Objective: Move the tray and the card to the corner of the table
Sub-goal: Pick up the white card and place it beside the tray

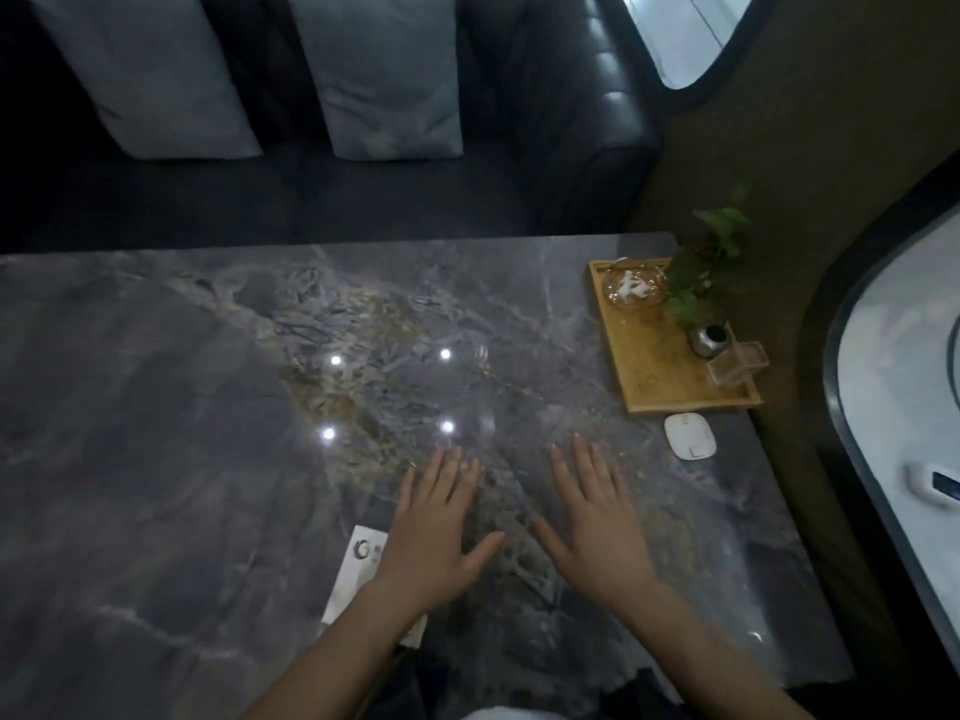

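Observation:
A wooden tray [647,366] lies at the far right corner of the dark marble table [182,407], against the wall. On it stand a glass ashtray [632,288], a small potted plant [709,304] and a clear plastic holder [737,363]. A white card [356,569] lies flat near the front edge, partly hidden under my left wrist. My left hand [441,537] hovers flat over the table, fingers spread, holding nothing. My right hand [597,522] is beside it, also flat and empty, well short of the tray.
A white rounded device [691,436] sits just in front of the tray. Behind the table is a dark sofa with two grey cushions [384,75]. A curved wall and a window ledge [909,407] close off the right side.

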Demonstrator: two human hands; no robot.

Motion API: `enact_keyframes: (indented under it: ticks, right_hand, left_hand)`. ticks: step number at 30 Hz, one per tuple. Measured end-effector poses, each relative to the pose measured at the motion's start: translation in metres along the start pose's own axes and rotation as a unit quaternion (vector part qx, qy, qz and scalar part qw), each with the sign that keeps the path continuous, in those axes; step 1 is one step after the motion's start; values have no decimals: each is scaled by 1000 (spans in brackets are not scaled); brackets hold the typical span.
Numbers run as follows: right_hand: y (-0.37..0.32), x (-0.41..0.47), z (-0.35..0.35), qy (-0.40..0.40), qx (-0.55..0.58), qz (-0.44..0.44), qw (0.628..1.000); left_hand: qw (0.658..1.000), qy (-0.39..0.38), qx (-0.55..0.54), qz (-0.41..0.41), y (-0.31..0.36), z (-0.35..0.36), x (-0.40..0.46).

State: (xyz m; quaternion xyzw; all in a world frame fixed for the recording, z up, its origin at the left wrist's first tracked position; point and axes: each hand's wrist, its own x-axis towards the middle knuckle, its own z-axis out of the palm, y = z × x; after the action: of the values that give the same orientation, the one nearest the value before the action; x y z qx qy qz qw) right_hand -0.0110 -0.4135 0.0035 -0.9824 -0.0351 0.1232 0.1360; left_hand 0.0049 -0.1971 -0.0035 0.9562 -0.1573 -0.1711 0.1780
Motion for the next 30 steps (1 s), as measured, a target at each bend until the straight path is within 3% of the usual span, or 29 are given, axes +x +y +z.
enact_keyframes:
  ticks: [11, 19, 25, 30]
  right_hand:
    - [-81, -26, 35, -50, 26, -40, 998]
    - [-117, -40, 62, -120, 33, -64, 990]
    - [-129, -38, 80, -134, 23, -68, 988]
    - [-133, -38, 93, -93, 10, -40, 995]
  left_hand:
    - [998, -36, -42, -35, -70, 0, -74]
    - [995, -88, -47, -13, -99, 7, -92]
    - [994, -100, -25, 21, -109, 8, -87]
    - [996, -84, -21, 17, -113, 10, -78]
